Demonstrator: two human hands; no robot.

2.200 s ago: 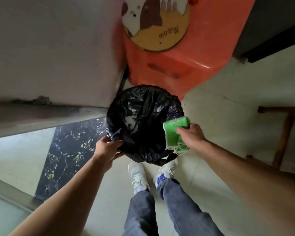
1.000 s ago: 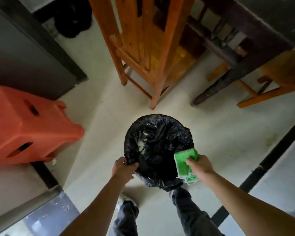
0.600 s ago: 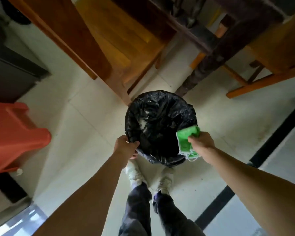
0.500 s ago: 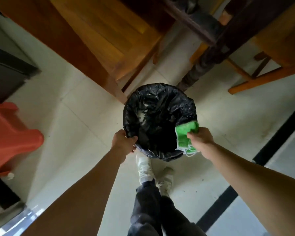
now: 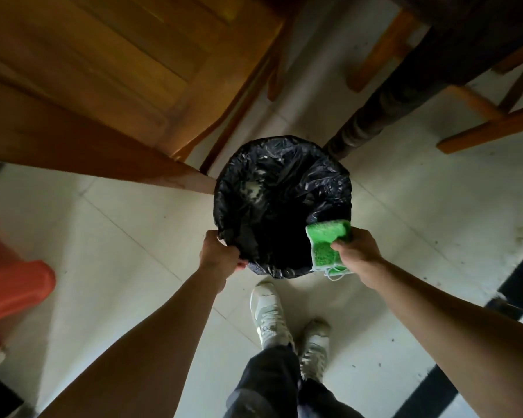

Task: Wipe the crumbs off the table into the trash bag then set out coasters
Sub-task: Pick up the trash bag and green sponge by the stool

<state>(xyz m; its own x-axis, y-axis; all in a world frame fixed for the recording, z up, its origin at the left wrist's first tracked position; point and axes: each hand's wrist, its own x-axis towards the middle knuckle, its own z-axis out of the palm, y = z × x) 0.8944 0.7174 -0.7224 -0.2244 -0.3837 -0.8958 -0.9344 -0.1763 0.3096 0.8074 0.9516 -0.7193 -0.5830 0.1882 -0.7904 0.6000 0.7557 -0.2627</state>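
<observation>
Tiled floor (image 5: 127,254) carries wooden chair (image 5: 109,73), orange stool (image 5: 9,294), white shoes (image 5: 269,318).

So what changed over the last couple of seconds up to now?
The person carried the trash bag from beside the orange stool, now at the left edge, over to the wooden chair and dark table leg. Unchanged: left hand grips the bag's rim, right hand holds the green cloth at the rim.

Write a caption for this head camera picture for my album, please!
Left hand grips the rim of the black trash bag; right hand holds a green cloth at its opposite rim.
</observation>
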